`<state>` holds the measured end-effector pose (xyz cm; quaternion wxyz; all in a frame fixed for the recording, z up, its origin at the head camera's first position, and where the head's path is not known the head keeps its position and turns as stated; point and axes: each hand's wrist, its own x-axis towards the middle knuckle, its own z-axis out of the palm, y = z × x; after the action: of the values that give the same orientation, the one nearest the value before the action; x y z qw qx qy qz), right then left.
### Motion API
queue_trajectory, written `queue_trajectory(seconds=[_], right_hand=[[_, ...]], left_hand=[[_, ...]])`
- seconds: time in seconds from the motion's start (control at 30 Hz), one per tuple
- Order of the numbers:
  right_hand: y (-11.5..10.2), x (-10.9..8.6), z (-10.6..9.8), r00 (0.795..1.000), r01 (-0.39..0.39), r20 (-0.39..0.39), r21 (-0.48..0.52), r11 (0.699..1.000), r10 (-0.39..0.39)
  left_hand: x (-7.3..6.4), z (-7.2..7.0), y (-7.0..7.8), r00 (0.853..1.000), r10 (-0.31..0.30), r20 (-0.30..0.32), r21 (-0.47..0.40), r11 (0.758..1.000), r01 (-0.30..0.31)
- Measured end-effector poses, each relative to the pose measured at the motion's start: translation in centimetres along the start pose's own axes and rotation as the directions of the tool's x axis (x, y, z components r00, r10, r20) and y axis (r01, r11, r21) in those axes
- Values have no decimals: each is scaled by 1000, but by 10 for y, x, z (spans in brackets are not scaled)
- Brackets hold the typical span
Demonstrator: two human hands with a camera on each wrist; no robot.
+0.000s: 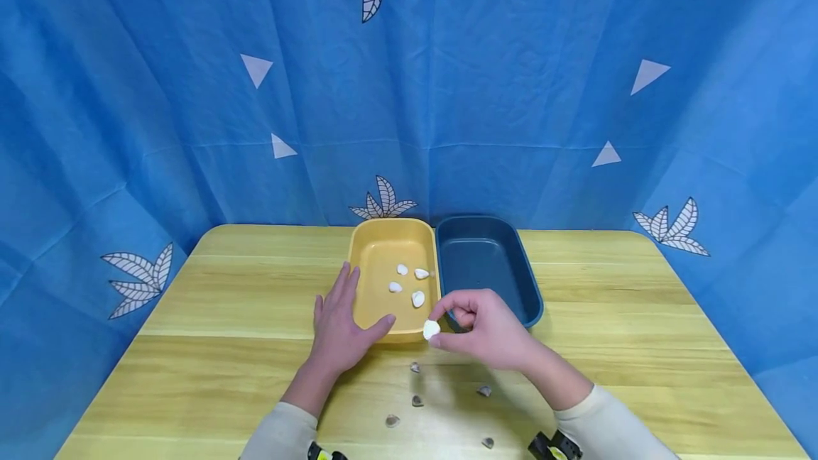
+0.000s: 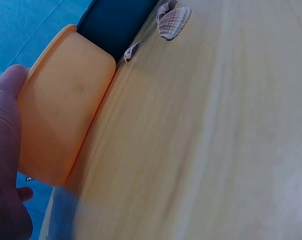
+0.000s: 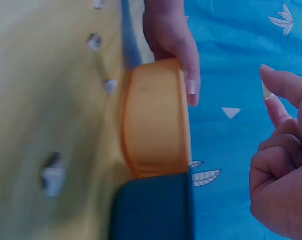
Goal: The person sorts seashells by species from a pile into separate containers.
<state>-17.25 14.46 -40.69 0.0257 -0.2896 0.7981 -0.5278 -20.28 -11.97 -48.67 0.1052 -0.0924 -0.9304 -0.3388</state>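
Note:
In the head view my right hand (image 1: 488,329) pinches a small white seashell (image 1: 432,329) between thumb and index finger, above the front right corner of the yellow tray (image 1: 364,233). The right wrist view catches that shell (image 3: 266,91) edge-on, the other fingers curled into the palm. Several white shells (image 1: 418,299) lie in the yellow tray. My left hand (image 1: 341,336) rests with spread fingers against the tray's left side, its thumb (image 2: 12,82) at the front rim. Right beside the yellow tray stands a dark blue tray (image 1: 476,261), partly covered by my right hand.
Several ridged, brownish-white shells lie scattered on the wooden table (image 1: 211,346) in front of the trays, among them one shell (image 1: 392,420) toward the left and another shell (image 1: 484,390) under the right forearm. A blue patterned curtain (image 1: 511,91) hangs behind and at both sides.

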Motion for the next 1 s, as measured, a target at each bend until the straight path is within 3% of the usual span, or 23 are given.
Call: queue_trajectory(seconds=[0.27,0.57,0.73,1.0], right_hand=[[0,30,-2,995,-33,-91,0,999,33],[11,64,1,974,-82,-210,52,995,91],[6,82,7,961,-121,-241,82,989,138],[19,105,15,949,-131,-272,119,984,159]], left_hand=[[0,1,0,1000,1,-3,-2,1000,-1],[1,0,-1,1000,12,-2,-10,1000,-12],[2,0,0,1000,13,-2,-22,1000,-13],[1,1,-1,1000,26,-14,-20,999,-26]])
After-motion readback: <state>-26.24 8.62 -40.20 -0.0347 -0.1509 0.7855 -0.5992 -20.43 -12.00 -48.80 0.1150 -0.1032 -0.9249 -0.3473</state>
